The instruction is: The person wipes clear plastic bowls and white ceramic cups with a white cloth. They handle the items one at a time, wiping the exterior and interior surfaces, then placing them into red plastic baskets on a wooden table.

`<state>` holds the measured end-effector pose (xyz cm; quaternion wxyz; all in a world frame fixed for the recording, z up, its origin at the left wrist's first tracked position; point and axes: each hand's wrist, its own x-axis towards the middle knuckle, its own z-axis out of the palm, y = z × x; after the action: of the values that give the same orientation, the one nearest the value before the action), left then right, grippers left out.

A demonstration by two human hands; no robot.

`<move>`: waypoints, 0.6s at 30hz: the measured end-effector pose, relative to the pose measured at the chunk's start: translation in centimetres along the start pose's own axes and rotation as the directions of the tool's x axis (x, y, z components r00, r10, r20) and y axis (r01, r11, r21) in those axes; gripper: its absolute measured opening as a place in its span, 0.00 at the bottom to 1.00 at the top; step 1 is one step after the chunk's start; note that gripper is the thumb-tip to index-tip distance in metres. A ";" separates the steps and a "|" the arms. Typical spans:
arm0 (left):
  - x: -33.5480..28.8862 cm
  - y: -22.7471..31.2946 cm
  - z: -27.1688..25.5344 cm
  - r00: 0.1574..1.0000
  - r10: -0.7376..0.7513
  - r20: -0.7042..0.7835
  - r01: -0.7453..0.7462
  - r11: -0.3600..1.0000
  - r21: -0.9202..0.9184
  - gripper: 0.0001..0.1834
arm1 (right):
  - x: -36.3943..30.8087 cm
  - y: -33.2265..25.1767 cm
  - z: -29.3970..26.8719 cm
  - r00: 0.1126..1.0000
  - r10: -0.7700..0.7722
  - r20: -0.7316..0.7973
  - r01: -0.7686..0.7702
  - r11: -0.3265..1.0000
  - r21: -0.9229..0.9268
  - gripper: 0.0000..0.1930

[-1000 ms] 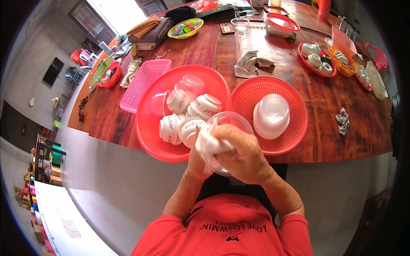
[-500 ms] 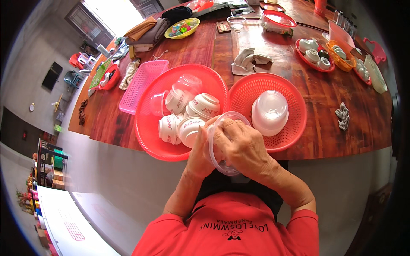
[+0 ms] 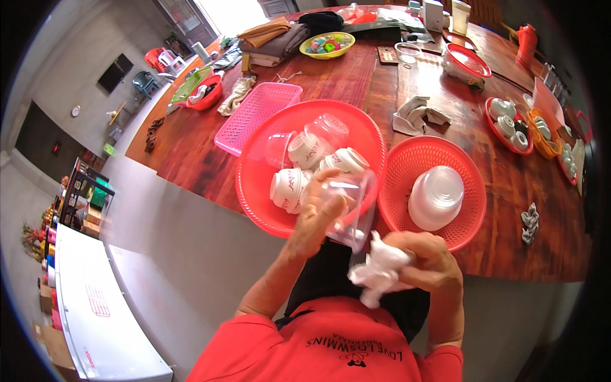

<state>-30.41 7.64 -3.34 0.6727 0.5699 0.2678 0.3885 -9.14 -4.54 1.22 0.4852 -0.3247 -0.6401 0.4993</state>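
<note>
My left hand [image 3: 316, 213] is closed on a clear plastic bowl [image 3: 356, 204], which is tilted on its side over the near edge of the large red basket [image 3: 254, 207]. Bunched in my right hand [image 3: 429, 261] is a white cloth [image 3: 380, 267], just right of the bowl and apart from it. Inside the large basket lie several white bowls [image 3: 291, 189] with red markings and two clear plastic bowls [image 3: 326, 129]. A smaller red basket [image 3: 468, 172] on the right holds a stack of upside-down clear plastic bowls [image 3: 437, 197].
A pink basket [image 3: 261, 114] adjoins the large one. Behind the smaller basket lies a crumpled cloth [image 3: 417, 116]; another grey cloth [image 3: 529, 224] is near the right edge. Farther back are a yellow bowl [image 3: 328, 46] and red baskets of cups [image 3: 509, 124].
My right hand has come out of the clear bowl and moved right and down, with the white cloth now showing. The bowl has turned in my left hand. The whole view has shifted.
</note>
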 end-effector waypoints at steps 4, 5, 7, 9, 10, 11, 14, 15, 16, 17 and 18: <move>1.8 2.4 -5.1 0.933 0.204 -0.298 -0.130 0.960 0.249 0.31 | -2.8 0.8 0.0 0.984 -0.073 -0.162 0.100 0.982 0.161 0.19; 1.9 3.7 -6.2 0.912 0.187 -0.365 -0.042 0.928 0.371 0.34 | -3.2 1.0 0.0 0.984 -0.053 -0.169 0.082 0.982 0.173 0.19; 3.5 2.3 -12.2 0.859 0.288 -0.424 0.015 0.814 0.581 0.36 | -3.6 1.4 0.3 0.983 -0.013 -0.185 0.052 0.977 0.206 0.19; 5.1 1.6 -14.8 0.819 0.370 -0.439 0.084 0.679 0.729 0.39 | -3.7 1.8 1.0 0.974 0.042 -0.223 0.011 0.973 0.231 0.19; 5.7 1.8 -15.1 0.806 0.402 -0.435 0.118 0.610 0.783 0.41 | -3.7 1.9 1.1 0.976 0.038 -0.215 0.007 0.978 0.208 0.19; 6.2 1.9 -15.3 0.793 0.435 -0.426 0.153 0.536 0.830 0.43 | -3.6 2.0 1.2 0.978 0.035 -0.208 0.005 0.983 0.185 0.19; 7.6 1.6 -15.8 0.805 0.388 -0.450 0.302 0.385 0.872 0.45 | -3.8 2.5 1.5 0.980 0.048 -0.191 -0.014 0.985 0.174 0.18; 7.9 1.3 -16.2 0.810 0.377 -0.448 0.338 0.325 0.883 0.46 | -3.8 2.6 1.6 0.981 0.050 -0.189 -0.014 0.983 0.185 0.17; 8.2 0.8 -16.5 0.808 0.387 -0.445 0.340 0.312 0.887 0.46 | -3.8 2.7 1.6 0.980 0.056 -0.189 -0.018 0.980 0.196 0.17; 8.6 0.5 -16.8 0.804 0.397 -0.443 0.342 0.300 0.890 0.46 | -3.8 3.0 1.4 0.984 0.019 -0.178 0.004 0.992 0.127 0.17; 9.0 0.2 -17.1 0.800 0.407 -0.440 0.346 0.287 0.893 0.46 | -3.8 2.8 1.5 0.982 0.048 -0.182 -0.017 0.986 0.169 0.17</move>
<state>-39.26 24.64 -5.91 0.0637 0.7049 0.6296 0.3203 -9.51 -7.59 -2.66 0.5599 -0.3385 -0.5428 0.5266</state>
